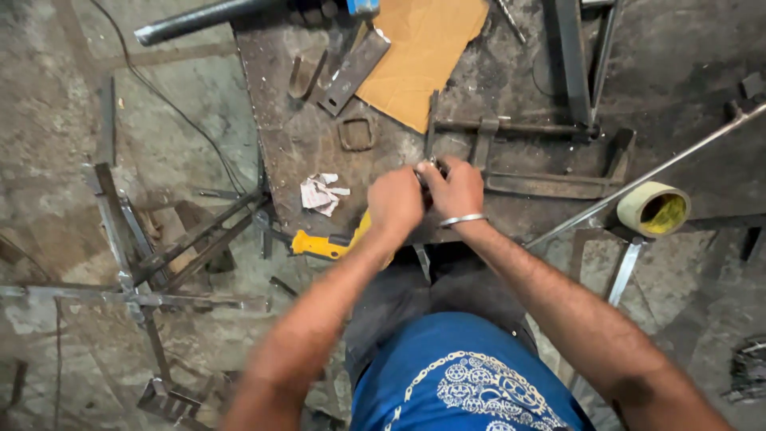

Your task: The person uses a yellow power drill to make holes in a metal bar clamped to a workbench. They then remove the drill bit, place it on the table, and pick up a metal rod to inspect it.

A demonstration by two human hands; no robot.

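Grip: the left hand (395, 199) and right hand (455, 189) are pressed together at the near edge of the metal workbench (279, 96), fingers curled around a small dark metal part (426, 172); how tightly they pinch it I cannot tell.
Behind the grip: an upright flat steel strip (432, 124) stands just beyond the knuckles, touching or nearly so, with a cardboard sheet (423, 48) farther back.
Right of the grip: a flat bar frame (550, 185) lies close by; a roll of tape (654, 209) sits well apart under a thin steel rod (638, 177).
Left of the grip: crumpled paper (321, 193) lies near.
Below the grip: a yellow power tool (327, 243) juts past the bench edge under the left wrist.
Open room: bare benchtop lies between the paper and the hands.
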